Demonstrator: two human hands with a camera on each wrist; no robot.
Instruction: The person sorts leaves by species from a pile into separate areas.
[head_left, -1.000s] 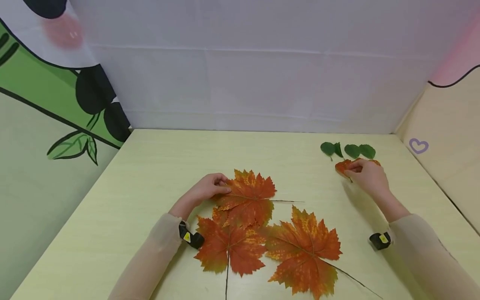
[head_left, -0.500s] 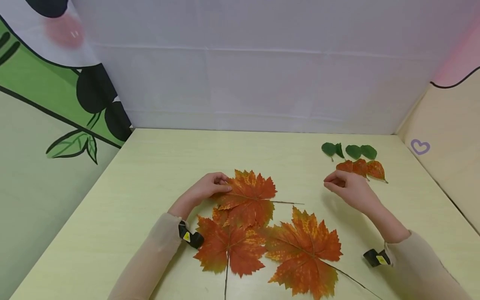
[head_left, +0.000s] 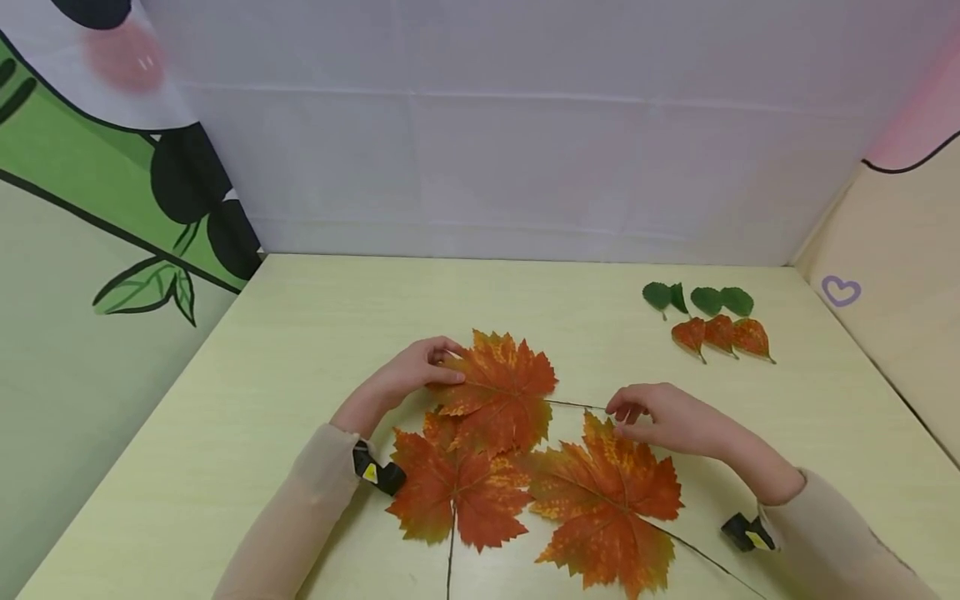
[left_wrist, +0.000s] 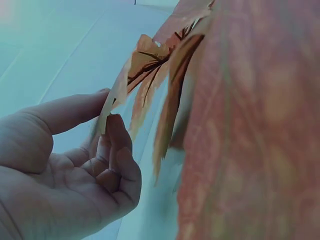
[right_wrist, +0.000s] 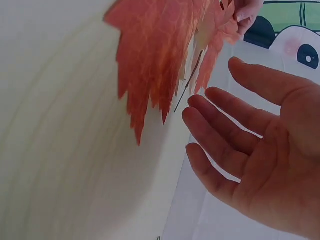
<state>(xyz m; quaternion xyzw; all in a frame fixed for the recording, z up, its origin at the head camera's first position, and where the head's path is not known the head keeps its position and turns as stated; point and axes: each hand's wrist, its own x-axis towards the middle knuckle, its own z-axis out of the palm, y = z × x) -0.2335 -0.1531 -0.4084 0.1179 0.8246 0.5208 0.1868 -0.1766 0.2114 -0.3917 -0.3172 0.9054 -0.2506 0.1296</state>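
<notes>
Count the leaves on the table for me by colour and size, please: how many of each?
Large orange maple leaves: 3
Small orange leaves: 3
Small green leaves: 4
Total: 10

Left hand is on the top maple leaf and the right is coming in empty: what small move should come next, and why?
Probably the right hand should close on the thin stem of the top maple leaf. Its fingers are spread, holding nothing, just beside that stem, while the left hand already pinches the leaf's far edge.
</notes>
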